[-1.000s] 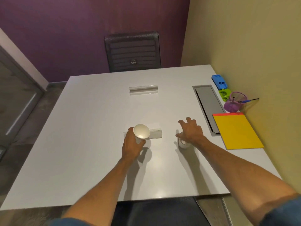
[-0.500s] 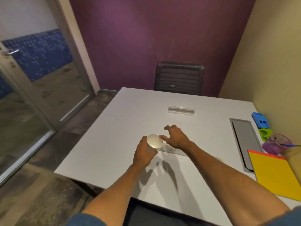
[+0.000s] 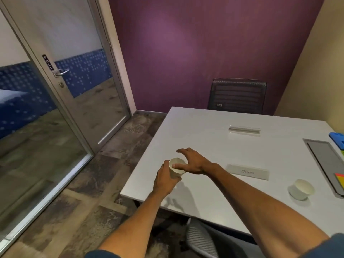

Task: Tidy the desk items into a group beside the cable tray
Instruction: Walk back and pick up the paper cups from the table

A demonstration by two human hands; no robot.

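My left hand [image 3: 165,179] is wrapped around a white paper cup [image 3: 176,171], held upright over the left part of the white table [image 3: 214,146]. My right hand [image 3: 191,161] hovers over the cup's rim with fingers spread; its thumb lies across the mouth. A second white paper cup [image 3: 301,189] stands alone near the table's right side, close to the grey cable tray [image 3: 323,155]. At the right edge, a blue item [image 3: 337,138] and the corner of a yellow pad with a red edge [image 3: 340,178] lie beside the tray.
Two flat grey plates [image 3: 248,172] [image 3: 244,130] are set in the tabletop. A black mesh chair [image 3: 237,95] stands at the far side and another chair [image 3: 201,239] below the near edge. A glass door [image 3: 61,101] is on the left.
The view has swung left. My right hand left the second cup standing near the tray and crossed over to the cup in my left hand, which moved left towards the table edge.
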